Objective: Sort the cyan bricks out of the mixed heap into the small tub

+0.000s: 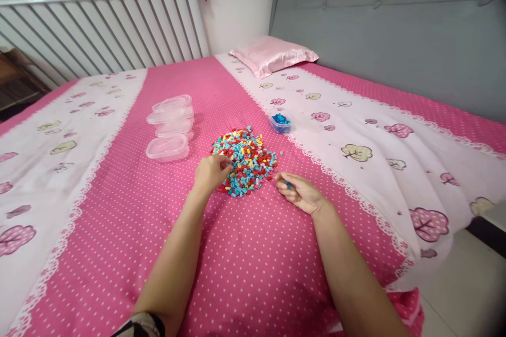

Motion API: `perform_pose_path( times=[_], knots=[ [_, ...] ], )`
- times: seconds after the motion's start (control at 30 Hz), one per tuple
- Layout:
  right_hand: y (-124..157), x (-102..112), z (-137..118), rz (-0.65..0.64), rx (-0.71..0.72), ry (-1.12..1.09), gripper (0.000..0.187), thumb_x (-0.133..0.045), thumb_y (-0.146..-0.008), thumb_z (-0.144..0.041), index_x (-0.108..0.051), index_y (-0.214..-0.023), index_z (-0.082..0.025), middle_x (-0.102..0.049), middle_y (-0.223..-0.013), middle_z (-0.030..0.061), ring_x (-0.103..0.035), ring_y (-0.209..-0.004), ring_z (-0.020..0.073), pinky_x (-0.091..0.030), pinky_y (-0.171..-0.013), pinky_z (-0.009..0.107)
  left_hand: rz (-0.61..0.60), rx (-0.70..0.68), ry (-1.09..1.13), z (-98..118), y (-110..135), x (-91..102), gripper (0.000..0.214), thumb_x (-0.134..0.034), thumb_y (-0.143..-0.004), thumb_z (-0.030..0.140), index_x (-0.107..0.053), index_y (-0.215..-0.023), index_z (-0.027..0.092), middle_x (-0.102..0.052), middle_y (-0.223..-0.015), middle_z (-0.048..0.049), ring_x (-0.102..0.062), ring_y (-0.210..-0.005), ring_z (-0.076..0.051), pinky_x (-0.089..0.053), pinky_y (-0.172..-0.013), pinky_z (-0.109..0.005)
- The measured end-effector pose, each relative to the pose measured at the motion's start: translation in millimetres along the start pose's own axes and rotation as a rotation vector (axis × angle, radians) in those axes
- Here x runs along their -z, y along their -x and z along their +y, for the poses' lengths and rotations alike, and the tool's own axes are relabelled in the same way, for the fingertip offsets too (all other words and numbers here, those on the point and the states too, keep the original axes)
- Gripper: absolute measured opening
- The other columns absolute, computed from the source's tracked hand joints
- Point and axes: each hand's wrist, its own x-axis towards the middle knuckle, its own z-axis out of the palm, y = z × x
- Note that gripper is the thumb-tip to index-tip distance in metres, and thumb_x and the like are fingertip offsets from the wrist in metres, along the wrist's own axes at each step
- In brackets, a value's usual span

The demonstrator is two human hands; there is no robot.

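In the head view, the left hand (213, 172) reaches in from the lower left to the left edge of a heap of small coloured bricks (249, 160) mid-frame, wrist bent, thumb and fingertips nearly together, though I cannot tell whether they grip one, while the right hand (301, 192), right of centre, lies partly palm-up beside the heap, fingers loosely curled around a blue brick (288, 185). Above the heap, a small clear tub (281, 129) holds blue bricks, and left of centre stands a row of clear plastic boxes (167, 148), pink showing through them
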Motion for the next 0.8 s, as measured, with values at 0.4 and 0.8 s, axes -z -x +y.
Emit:
perform_pose_path(
  times=[0.4,0.8],
  knots=[
    [0,0,0,0.002,0.008,-0.026,0.025,-0.068,-0.074,-0.034,-0.060,-0.084,-0.013,-0.043,-0.061,-0.0047,-0.025,-0.042,-0.0003,-0.014,-0.035,0.010,0.046,0.043,0.025,2,-2,-12.6,0.026,-0.055,-0.074,0.021,-0.070,-0.094,0.020,-0.070,-0.084,-0.0040,-0.063,-0.079,-0.019,-0.044,-0.070,-0.026],
    [-1,0,0,0.000,0.000,-0.028,0.025,-0.067,-0.075,-0.034,-0.061,-0.086,-0.012,-0.045,-0.062,-0.0044,-0.027,-0.042,-0.0007,-0.014,-0.034,0.010,0.212,-0.294,0.469,56,26,-3.5,0.009,-0.066,-0.073,0.019,-0.069,-0.081,0.019,-0.069,-0.071,0.0006,-0.060,-0.061,-0.010,-0.047,-0.063,-0.022]
  ],
)
